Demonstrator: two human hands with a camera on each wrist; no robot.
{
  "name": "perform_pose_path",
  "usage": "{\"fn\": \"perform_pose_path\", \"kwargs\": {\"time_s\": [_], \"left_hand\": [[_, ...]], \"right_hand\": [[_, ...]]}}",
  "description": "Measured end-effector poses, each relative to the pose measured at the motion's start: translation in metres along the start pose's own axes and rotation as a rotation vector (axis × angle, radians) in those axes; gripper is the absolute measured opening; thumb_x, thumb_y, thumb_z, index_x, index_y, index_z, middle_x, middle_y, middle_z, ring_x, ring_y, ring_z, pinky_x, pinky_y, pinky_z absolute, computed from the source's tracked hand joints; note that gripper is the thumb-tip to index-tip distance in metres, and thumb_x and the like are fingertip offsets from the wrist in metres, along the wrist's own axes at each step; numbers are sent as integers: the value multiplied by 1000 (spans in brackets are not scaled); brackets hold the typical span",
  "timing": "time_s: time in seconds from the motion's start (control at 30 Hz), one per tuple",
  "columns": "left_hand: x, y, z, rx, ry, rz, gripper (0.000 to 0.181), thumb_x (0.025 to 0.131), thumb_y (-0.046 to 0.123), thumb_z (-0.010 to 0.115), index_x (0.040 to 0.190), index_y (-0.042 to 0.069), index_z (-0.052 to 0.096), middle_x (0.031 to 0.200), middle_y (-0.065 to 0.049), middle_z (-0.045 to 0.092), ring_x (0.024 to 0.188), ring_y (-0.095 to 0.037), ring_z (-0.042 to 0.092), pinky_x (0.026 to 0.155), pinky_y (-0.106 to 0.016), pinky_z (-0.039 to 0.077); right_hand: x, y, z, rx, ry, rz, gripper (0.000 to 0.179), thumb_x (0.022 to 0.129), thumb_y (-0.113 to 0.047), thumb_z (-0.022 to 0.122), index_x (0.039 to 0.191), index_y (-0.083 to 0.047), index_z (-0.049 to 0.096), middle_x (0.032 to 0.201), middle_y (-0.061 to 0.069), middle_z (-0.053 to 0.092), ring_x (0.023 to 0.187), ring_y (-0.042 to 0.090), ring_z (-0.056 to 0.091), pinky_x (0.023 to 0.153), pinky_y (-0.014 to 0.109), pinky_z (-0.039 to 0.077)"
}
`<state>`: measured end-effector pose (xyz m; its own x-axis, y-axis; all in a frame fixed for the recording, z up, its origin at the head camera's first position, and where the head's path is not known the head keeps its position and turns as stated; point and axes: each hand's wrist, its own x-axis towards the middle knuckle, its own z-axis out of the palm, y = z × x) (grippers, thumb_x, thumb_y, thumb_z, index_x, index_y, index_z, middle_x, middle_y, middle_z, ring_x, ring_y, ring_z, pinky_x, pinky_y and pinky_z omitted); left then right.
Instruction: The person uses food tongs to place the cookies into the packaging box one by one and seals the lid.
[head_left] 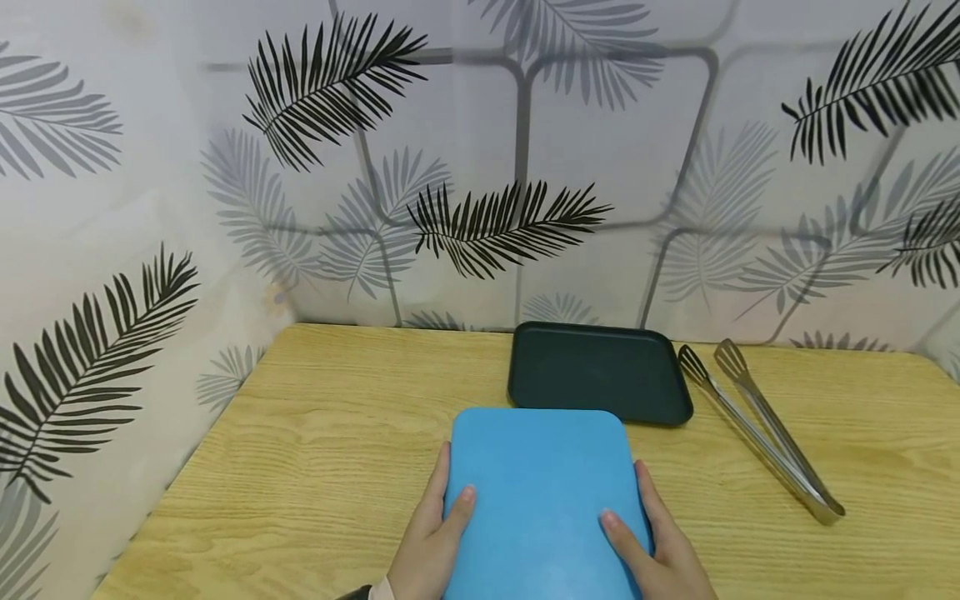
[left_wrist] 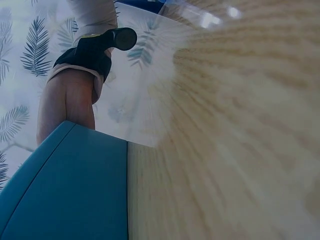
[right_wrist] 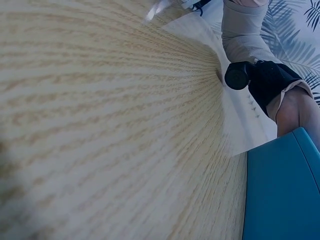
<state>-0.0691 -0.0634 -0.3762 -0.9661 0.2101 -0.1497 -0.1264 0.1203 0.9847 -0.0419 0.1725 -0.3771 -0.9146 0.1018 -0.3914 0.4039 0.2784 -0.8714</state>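
A blue rectangular box [head_left: 543,492] with rounded corners and a smooth, plain top is held between both hands. My left hand [head_left: 426,533] grips its left edge, thumb on the top face and fingers along the side. On the opposite edge, my right hand [head_left: 667,546] holds it the same way. The lower end of the box runs out of the head view. In the left wrist view a thin dark line crosses the blue box [left_wrist: 85,185] near one edge, and the right wrist view shows a similar line on the box [right_wrist: 280,190]. Most fingers are hidden beside it.
Just behind the box lies a dark green tray [head_left: 600,371]. Metal tongs [head_left: 772,442] rest to its right with their arms spread. All stand on a wood-grain table [head_left: 322,433], backed by a leaf-patterned cloth [head_left: 465,150].
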Motion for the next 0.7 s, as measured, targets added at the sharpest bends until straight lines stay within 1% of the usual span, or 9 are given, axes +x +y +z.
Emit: {"fn": "perform_pose_path", "kwargs": {"time_s": [0.1, 0.23, 0.33, 0.4, 0.5, 0.57, 0.63, 0.7], "left_hand": [[1, 0, 0, -4, 8, -4, 69, 104, 29, 43, 157, 10, 3, 162, -17, 1, 147, -41, -1, 113, -65, 5], [2, 0, 0, -9, 13, -18, 70, 104, 29, 44, 157, 9, 3, 162, -17, 1, 147, -41, -1, 113, -65, 7], [4, 3, -3, -47, -7, -25, 72, 104, 28, 44, 156, 5, 0, 162, -18, -1, 147, -39, -2, 115, -61, 7], [7, 5, -7, -77, -16, -22, 73, 104, 29, 45, 155, 2, 0, 162, -19, 0, 147, -39, -1, 116, -58, 7], [16, 9, -13, -95, -11, -40, 76, 103, 36, 45, 155, 1, 2, 162, -18, 3, 148, -37, 1, 118, -54, 7], [25, 11, -16, -84, 2, -56, 79, 101, 43, 46, 155, 3, 5, 162, -17, 6, 148, -36, 3, 119, -53, 7], [33, 11, -18, -75, 4, -64, 79, 100, 47, 46, 156, 6, 7, 163, -14, 7, 149, -35, 3, 119, -52, 7], [41, 10, -18, -68, -1, -53, 77, 101, 46, 45, 156, 6, 9, 162, -15, 8, 149, -35, 4, 120, -52, 8]], "right_hand": [[1, 1, 0, -6, 6, -7, 103, 89, -57, 59, 155, -17, -8, 161, 22, -2, 144, 48, 7, 113, 61, 18], [1, 0, 0, -19, 8, 6, 105, 87, -61, 59, 156, -16, -7, 161, 22, -1, 144, 48, 8, 113, 62, 18], [1, -2, -5, 35, -13, -8, 104, 89, -59, 58, 156, -12, -6, 161, 20, -4, 146, 45, 4, 114, 62, 14], [3, -7, -10, 106, -39, -21, 104, 90, -57, 57, 155, -9, -8, 162, 19, -5, 147, 42, 0, 115, 62, 10], [11, -16, -20, 147, -61, -63, 97, 95, -55, 51, 155, -6, -8, 162, 19, -4, 148, 40, -1, 117, 60, 8], [19, -23, -24, 144, -80, -90, 94, 96, -56, 47, 155, -8, -8, 162, 18, -4, 148, 38, -2, 118, 59, 9], [28, -28, -27, 115, -90, -124, 88, 99, -56, 41, 155, -8, -7, 162, 17, -4, 149, 36, -2, 118, 57, 9], [36, -30, -28, 103, -105, -137, 84, 100, -55, 38, 156, -9, -5, 163, 15, -4, 149, 35, -2, 119, 57, 9]]}}
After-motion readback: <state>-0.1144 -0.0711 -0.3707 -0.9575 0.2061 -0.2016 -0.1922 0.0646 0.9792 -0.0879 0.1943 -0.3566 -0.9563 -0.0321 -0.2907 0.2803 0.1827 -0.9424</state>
